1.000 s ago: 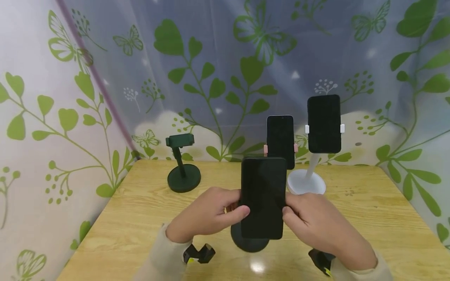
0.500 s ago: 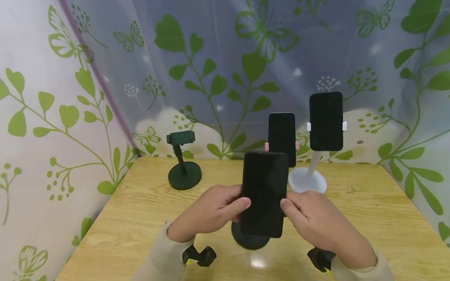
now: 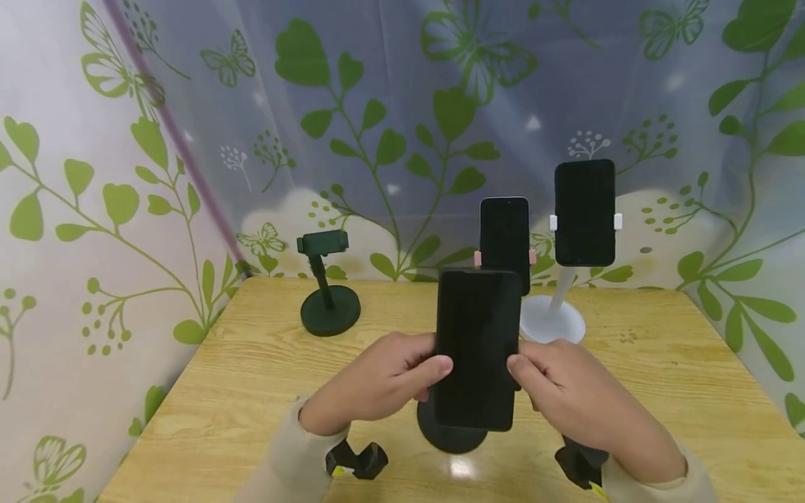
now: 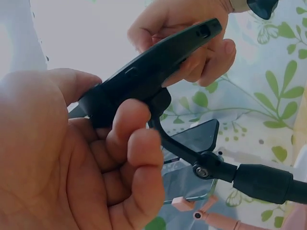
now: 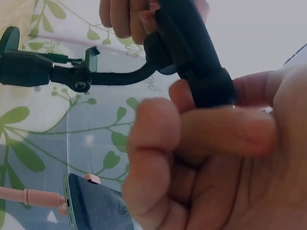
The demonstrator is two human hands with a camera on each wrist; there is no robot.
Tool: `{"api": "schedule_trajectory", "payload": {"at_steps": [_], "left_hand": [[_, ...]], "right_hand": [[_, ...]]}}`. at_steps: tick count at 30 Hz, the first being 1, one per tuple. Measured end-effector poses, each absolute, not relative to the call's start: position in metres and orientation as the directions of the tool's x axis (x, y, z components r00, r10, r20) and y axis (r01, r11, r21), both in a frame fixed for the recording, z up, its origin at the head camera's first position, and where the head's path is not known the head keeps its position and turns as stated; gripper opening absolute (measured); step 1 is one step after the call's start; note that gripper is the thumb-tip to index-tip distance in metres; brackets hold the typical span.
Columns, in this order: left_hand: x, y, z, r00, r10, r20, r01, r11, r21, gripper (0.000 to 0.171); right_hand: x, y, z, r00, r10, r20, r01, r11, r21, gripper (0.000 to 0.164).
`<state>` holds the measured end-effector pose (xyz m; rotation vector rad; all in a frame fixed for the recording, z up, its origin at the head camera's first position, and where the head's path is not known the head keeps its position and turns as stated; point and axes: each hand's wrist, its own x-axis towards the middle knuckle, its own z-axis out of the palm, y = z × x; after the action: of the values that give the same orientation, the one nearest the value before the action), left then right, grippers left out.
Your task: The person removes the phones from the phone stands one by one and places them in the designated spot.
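The left hand point(image 3: 380, 377) and right hand point(image 3: 569, 388) pinch the black smartphone point(image 3: 478, 349) by its long sides, at the head of the black phone stand point(image 3: 449, 436) above the desk point(image 3: 251, 384). I judge it stiff, light, slippery on the glass and easily cracked, so these side edges seem the safest hold. Farther back stands the white phone stand point(image 3: 553, 323).

We face a blue-grey cloth wall point(image 3: 371, 168) at twelve o'clock, printed with green leaves point(image 3: 302, 52) and butterflies point(image 3: 234, 61); glare point(image 3: 461, 469) brightens the wood-grain table point(image 3: 239, 370) near six.
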<state>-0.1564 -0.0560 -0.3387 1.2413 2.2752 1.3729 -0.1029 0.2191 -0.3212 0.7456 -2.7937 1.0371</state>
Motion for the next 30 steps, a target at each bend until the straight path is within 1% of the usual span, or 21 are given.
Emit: {"api": "schedule_trajectory", "payload": {"at_steps": [4,7,10,12,15,21,24,28,30], "left_hand": [[-0.1560,-0.0591,-0.3360,-0.607,0.759,0.236,0.570,0.208,0.795,0.019],[-0.1565,-0.0620,-0.3349,-0.584,0.766,0.268,0.626,0.215,0.750,0.018],[-0.1577,-0.0647,-0.3351,-0.556,0.776,0.296,0.675,0.214,0.706,0.024],[-0.1583,-0.0653,-0.3354,-0.554,0.780,0.291,0.670,0.210,0.712,0.028],[-0.1578,-0.0635,-0.3345,-0.561,0.781,0.273,0.643,0.204,0.738,0.032],[-0.1555,-0.0590,-0.3331,-0.607,0.752,0.257,0.607,0.230,0.761,0.036],[-0.1553,-0.0590,-0.3337,-0.609,0.752,0.251,0.596,0.226,0.770,0.034],[-0.1562,-0.0614,-0.3339,-0.566,0.778,0.271,0.639,0.206,0.741,0.033],[-0.1568,-0.0634,-0.3334,-0.556,0.780,0.288,0.669,0.213,0.712,0.032]], "right_hand": [[-0.1040,0.2210,-0.3207,-0.864,-0.447,0.232,-0.492,0.653,-0.575,0.041],[-0.1045,0.2220,-0.3206,-0.854,-0.469,0.226,-0.506,0.645,-0.572,0.041],[-0.1045,0.2229,-0.3205,-0.850,-0.484,0.207,-0.505,0.638,-0.582,0.041],[-0.1043,0.2233,-0.3202,-0.851,-0.487,0.197,-0.500,0.637,-0.586,0.042],[-0.1038,0.2239,-0.3193,-0.858,-0.478,0.189,-0.488,0.641,-0.593,0.042],[-0.1046,0.2222,-0.3182,-0.877,-0.441,0.189,-0.457,0.647,-0.610,0.043],[-0.1058,0.2219,-0.3198,-0.864,-0.451,0.224,-0.485,0.623,-0.614,0.044],[-0.1072,0.2225,-0.3244,-0.808,-0.488,0.329,-0.581,0.572,-0.579,0.048],[-0.1081,0.2227,-0.3264,-0.783,-0.501,0.368,-0.618,0.558,-0.554,0.049]]}}
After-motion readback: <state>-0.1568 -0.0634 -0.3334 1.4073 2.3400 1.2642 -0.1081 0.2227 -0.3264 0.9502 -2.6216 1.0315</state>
